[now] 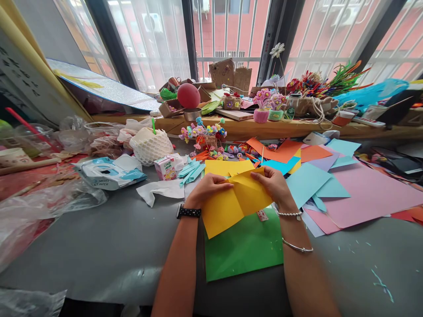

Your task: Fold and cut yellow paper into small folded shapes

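Between my two hands is a sheet of yellow paper [224, 211] with a crease down its middle. My left hand [209, 187] pinches its upper left part, thumb on top. At the upper right, my right hand [272, 185] grips the sheet between thumb and fingers. The paper is raised and tilted above a green sheet [244, 251] that lies flat on the grey table. Just behind it lies another piece of yellow paper [224, 167], partly covered. A small printed scrap [262, 215] rests on the green sheet near my right wrist.
Light blue sheets [307, 180] and a large pink sheet [370, 193] lie to the right. On the left are a wet-wipe pack [109, 171], a small box [165, 168] and a coconut in foam netting [150, 146]. Flower crafts [205, 134] stand at the back, below a crowded sill.
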Available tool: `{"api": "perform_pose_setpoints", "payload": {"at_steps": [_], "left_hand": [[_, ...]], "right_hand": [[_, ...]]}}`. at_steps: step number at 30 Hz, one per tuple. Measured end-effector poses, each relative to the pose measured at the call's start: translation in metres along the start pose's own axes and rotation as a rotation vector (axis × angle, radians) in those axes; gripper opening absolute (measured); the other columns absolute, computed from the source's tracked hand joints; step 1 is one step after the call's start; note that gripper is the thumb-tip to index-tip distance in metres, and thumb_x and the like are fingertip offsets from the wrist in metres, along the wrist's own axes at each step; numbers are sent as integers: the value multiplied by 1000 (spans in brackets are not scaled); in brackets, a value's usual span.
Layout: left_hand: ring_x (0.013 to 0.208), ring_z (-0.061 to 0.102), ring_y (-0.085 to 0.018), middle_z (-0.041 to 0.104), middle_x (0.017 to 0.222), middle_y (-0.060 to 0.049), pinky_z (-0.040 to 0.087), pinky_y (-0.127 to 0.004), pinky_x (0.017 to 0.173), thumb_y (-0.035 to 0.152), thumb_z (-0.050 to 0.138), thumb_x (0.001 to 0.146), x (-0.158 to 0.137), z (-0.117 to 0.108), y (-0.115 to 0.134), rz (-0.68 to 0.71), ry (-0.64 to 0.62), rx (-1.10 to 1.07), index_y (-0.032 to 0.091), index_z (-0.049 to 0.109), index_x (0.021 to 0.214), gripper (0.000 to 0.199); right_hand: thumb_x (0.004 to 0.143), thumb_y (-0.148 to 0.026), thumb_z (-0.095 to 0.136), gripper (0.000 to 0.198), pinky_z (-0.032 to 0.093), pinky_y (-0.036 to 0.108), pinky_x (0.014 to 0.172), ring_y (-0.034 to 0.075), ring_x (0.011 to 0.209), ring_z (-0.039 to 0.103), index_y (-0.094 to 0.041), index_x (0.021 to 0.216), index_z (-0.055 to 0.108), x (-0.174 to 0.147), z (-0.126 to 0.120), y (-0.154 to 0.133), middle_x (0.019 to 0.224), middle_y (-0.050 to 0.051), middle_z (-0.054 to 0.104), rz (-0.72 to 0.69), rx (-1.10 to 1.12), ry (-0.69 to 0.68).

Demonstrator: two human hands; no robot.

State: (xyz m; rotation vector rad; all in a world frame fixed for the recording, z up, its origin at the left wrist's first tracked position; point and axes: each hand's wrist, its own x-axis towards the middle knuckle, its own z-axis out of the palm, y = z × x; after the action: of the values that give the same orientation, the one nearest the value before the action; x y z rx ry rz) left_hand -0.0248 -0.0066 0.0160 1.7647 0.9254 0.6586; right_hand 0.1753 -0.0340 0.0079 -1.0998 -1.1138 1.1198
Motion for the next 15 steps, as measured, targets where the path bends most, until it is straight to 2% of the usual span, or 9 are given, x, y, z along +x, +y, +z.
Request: {"api": "perform_pose_setpoints", "payload": {"at_steps": [6, 10, 15], "left_hand": [[43, 28, -4, 29, 49, 6, 17, -19, 39, 48, 56, 62, 2, -3, -4, -39, -47, 80, 15, 35, 50, 41], [45, 26, -5, 28, 48, 6, 15, -19, 41, 47, 56, 62, 4, -3, -5, -9, -37, 171, 14, 38, 49, 40], [46, 25, -5, 27, 49, 6, 16, -20, 41, 46, 55, 64, 5, 0, -6, 30, 0, 151, 14, 39, 49, 39]], "right_hand": [[57, -37, 66, 29, 43, 24, 48, 15, 58, 58, -16, 75, 58, -1, -3, 1, 74, 3, 63, 27, -125, -73], [57, -39, 66, 29, 43, 24, 48, 15, 58, 58, -16, 73, 59, 0, -3, 3, 72, 4, 64, -28, -220, -18], [58, -40, 64, 28, 44, 25, 50, 15, 60, 57, -18, 74, 60, 5, -2, 9, 73, 4, 64, -113, -259, 49]]}}
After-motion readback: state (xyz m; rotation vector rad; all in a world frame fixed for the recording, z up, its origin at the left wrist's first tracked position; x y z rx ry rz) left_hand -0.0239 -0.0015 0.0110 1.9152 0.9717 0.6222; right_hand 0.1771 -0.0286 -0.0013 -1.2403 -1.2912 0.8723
